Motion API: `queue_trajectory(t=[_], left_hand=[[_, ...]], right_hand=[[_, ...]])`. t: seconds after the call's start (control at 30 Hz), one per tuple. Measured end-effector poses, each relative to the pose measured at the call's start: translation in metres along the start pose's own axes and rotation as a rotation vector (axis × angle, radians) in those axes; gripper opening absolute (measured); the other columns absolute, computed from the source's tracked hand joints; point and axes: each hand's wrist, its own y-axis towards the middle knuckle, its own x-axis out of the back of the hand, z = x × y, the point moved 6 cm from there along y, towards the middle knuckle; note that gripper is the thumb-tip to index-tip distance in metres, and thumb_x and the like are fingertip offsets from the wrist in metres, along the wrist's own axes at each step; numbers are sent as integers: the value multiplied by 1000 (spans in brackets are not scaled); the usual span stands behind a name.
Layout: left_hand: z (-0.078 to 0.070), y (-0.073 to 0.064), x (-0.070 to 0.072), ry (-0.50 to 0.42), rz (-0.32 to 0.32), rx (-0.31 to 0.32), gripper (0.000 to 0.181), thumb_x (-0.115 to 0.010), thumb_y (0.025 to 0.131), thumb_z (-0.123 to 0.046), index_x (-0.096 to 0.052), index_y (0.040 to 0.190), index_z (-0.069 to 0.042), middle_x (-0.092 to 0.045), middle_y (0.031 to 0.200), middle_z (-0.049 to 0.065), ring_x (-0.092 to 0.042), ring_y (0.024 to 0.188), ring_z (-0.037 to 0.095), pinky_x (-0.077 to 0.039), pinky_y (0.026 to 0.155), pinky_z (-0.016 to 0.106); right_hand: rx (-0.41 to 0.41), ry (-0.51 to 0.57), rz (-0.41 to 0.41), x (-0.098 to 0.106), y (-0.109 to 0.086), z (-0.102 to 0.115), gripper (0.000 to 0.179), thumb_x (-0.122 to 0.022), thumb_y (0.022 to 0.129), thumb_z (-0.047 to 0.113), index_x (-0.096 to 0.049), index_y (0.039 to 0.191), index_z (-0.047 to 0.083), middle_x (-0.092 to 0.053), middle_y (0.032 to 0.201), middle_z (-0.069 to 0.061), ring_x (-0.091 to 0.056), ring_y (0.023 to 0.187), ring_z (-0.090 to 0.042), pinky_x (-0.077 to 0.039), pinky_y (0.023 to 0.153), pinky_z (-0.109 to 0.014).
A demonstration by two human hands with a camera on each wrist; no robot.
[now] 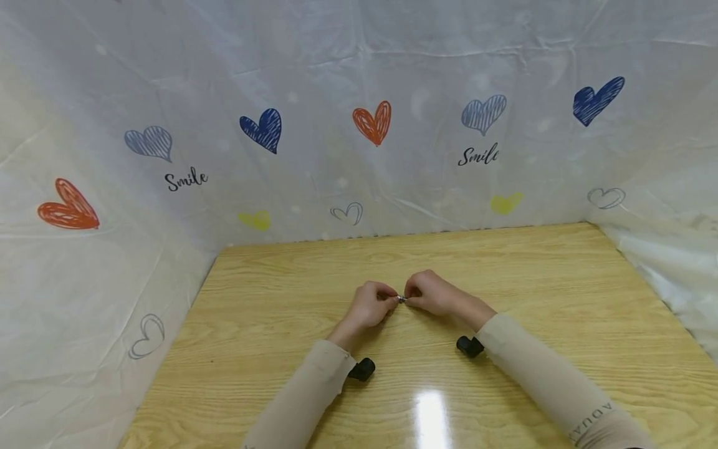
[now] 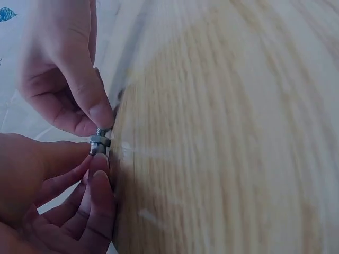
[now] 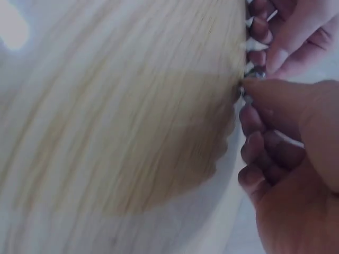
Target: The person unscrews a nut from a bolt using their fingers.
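Both hands meet over the middle of the table around a small silver metal bolt with a hex nut on it. My left hand pinches one end between thumb and fingertips, close against the nut. From the opposite side, my right hand pinches the other end, where a short stretch of thread shows beside the nut. In the right wrist view, the fingers cover most of the metal piece. The fingertips hide both ends of the bolt.
The wood-grain table spreads around the hands. A white sheet printed with hearts hangs behind it and at the sides. Black wrist cameras, one on the left and one on the right, jut out below the sleeves.
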Motion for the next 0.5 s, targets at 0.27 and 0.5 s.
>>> queue_trajectory(t=[0.27,0.5], left_hand=[[2,-5,-5,-328,98,-12,13,-63,101,-2,-70,105,8,-74,92,24,-75,81,31,-65,70,36],[-9,-16,-2,-513,192,-23,13,-64,100,0,-69,109,10,-71,107,32,-73,99,39,-62,90,48]], right_hand=[[94,34,16,12,-14,8,9,-67,100,10,-75,100,5,-72,93,0,-62,80,-7,-56,74,-27],[123,243,-61,30,-34,14,7,-72,98,13,-77,100,8,-72,91,5,-62,79,-8,-56,69,-27]])
